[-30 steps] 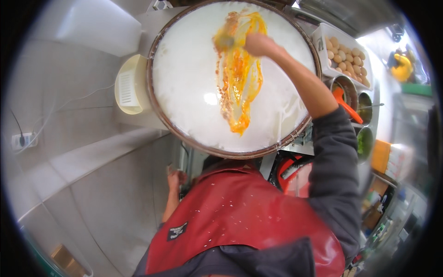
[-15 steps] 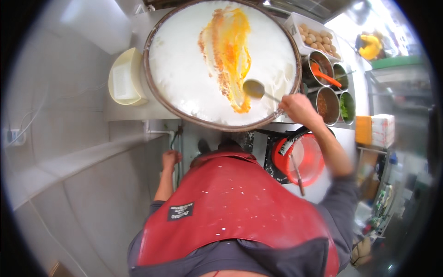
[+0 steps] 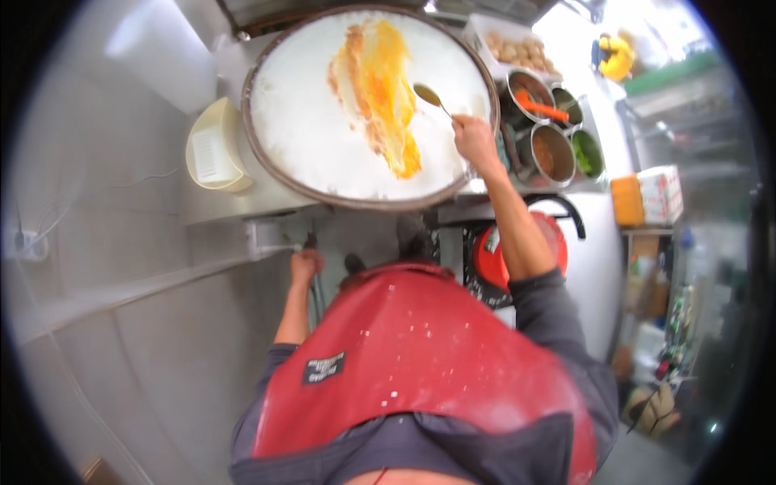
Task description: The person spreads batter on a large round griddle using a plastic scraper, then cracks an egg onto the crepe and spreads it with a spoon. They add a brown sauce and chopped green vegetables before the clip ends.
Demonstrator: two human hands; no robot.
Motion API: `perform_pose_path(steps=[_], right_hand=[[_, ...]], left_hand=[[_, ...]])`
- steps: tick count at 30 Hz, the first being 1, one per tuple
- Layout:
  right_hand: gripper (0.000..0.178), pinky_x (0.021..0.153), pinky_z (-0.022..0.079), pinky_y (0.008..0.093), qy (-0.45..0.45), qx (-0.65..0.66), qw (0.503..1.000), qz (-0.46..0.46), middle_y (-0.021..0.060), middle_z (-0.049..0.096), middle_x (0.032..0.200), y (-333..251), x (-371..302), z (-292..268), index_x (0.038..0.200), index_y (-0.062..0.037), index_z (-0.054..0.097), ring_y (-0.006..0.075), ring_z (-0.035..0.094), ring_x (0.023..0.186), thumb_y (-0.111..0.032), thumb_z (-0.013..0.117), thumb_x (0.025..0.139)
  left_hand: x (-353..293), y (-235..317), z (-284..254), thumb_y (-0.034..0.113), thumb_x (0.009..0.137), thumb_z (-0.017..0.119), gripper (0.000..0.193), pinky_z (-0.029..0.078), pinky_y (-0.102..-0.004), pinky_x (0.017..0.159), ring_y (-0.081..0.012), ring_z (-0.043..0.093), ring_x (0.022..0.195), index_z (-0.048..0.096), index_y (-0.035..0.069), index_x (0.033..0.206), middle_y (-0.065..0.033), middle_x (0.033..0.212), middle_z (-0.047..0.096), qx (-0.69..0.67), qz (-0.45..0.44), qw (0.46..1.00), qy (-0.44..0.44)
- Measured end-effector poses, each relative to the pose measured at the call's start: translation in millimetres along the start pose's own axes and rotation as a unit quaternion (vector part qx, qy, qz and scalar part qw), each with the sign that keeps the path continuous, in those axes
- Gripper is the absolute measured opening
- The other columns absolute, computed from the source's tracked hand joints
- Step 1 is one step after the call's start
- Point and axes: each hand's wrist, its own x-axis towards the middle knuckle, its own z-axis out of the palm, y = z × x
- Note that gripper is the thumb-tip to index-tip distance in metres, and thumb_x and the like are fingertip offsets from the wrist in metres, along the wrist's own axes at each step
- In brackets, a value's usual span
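Observation:
My right hand [image 3: 475, 144] is closed round the handle of a small ladle [image 3: 426, 94]. The ladle's bowl hangs over the round griddle [image 3: 247, 121], right of a long egg smear [image 3: 386, 81]. That smear is yellow-orange with a reddish-brown streak along its left side. Under it, a white layer of batter [image 3: 291, 121] covers nearly the whole griddle. Down at my left side, below the counter edge, my left hand [image 3: 305, 265] is curled closed beside a pipe. Whatever it may hold is hidden.
Right of the griddle stand several metal pots [image 3: 553, 153], one with an orange-handled utensil [image 3: 540, 107], and a box of eggs [image 3: 519, 51]. A red bucket [image 3: 495, 257] sits below them. A cream bin [image 3: 222, 145] stands at the griddle's left.
The ladle has moved up and slightly left, away from the smear's lower end. My right arm reaches further forward. The whole view has shifted a little; my left hand stays low and closed.

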Motion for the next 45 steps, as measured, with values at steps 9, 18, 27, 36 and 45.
perform_pose_path(steps=[9,18,27,36,45], right_hand=[[0.029,0.041,0.033,0.0173,-0.091,0.471,0.85,0.218,-0.003,0.053,0.066,102.6,-55.8,-158.4,0.121,0.0034,0.06,0.0021,0.043,0.049,-0.013,0.051,0.099],[0.032,0.086,0.047,0.0485,-0.003,-0.024,0.992,0.125,0.0264,0.065,0.091,280.3,-69.2,-180.9,0.084,-0.0002,0.066,0.044,0.062,0.092,-0.026,0.048,0.092],[0.024,0.032,0.032,0.028,0.206,0.32,0.78,0.497,0.0092,0.053,0.051,439.9,-47.2,-211.9,0.066,0.0031,0.056,0.0131,0.045,0.037,-0.014,0.059,0.082],[0.029,0.04,0.037,0.0289,0.204,0.1,0.948,0.222,0.0078,0.056,0.054,304.5,-6.4,-340.6,0.072,0.0057,0.062,0.014,0.051,0.042,-0.02,0.057,0.085],[0.025,0.076,0.05,0.0418,-0.086,0.105,0.984,-0.112,0.0231,0.065,0.079,-14.8,-19.2,-193.4,0.092,0.007,0.062,0.0355,0.064,0.077,-0.016,0.054,0.088]], left_hand=[[2.1,-128.5,-0.3,0.021,0.089,0.054,0.027,0.049,-0.0363,0.052,-0.0211,0.062,0.06,0.067,-0.001,0.085,-0.012,0.072,0.066,-0.083,-0.168,0.981,0.044],[-10.1,-88.0,29.9,0.017,0.082,0.053,0.025,0.045,-0.0414,0.057,-0.0181,0.06,0.068,0.068,-0.002,0.078,-0.0159,0.072,0.067,0.231,0.05,0.969,-0.07],[-61.5,-40.0,56.4,0.006,0.083,0.054,0.016,0.045,-0.0335,0.053,-0.0158,0.06,0.064,0.07,0.0,0.082,-0.0117,0.07,0.066,0.012,-0.098,0.995,0.002],[-159.1,242.2,85.6,0.018,0.097,0.056,0.028,0.055,-0.0295,0.077,-0.0176,0.068,0.089,0.061,-0.001,0.117,-0.0107,0.104,0.07,-0.082,0.073,0.991,-0.071],[-177.4,382.5,132.4,0.036,0.093,0.061,0.075,0.046,-0.0408,0.101,-0.0251,0.042,0.132,0.022,0.011,0.152,-0.0156,0.149,0.033,-0.267,0.313,0.869,-0.276]])
